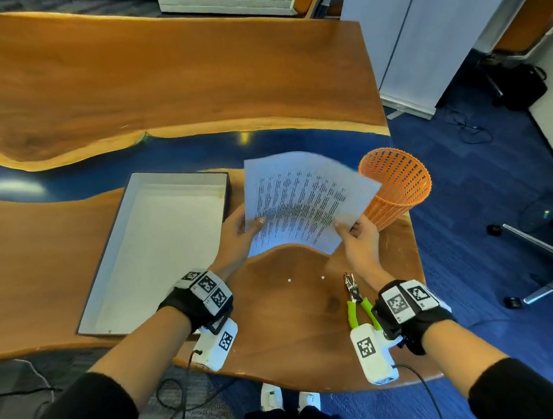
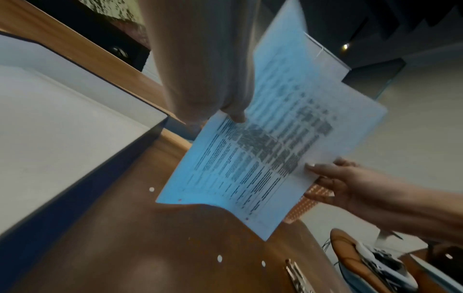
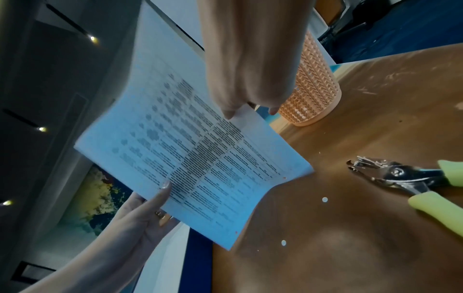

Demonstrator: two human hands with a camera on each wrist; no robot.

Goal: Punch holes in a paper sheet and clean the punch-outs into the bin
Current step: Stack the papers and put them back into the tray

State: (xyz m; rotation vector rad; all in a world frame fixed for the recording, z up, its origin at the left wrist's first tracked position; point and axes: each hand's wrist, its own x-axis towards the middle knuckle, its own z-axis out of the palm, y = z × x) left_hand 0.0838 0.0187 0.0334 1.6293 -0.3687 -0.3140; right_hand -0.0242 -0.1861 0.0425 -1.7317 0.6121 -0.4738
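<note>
Both hands (image 1: 236, 234) pinching paper sheet (image 1: 301, 199)

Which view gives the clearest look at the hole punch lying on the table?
The right wrist view: the hole punch lies close and unobstructed, its metal head and green handles plain. The head view shows it small, handles partly behind the right wrist. The left wrist view catches only its metal tip at the bottom edge.

Printed sheet (image 1: 301, 199) held above the bench, curved; green-handled punch (image 1: 357, 298) lying flat; two white punch-outs (image 1: 289, 280) near it; orange mesh bin (image 1: 400, 185) upright.
</note>
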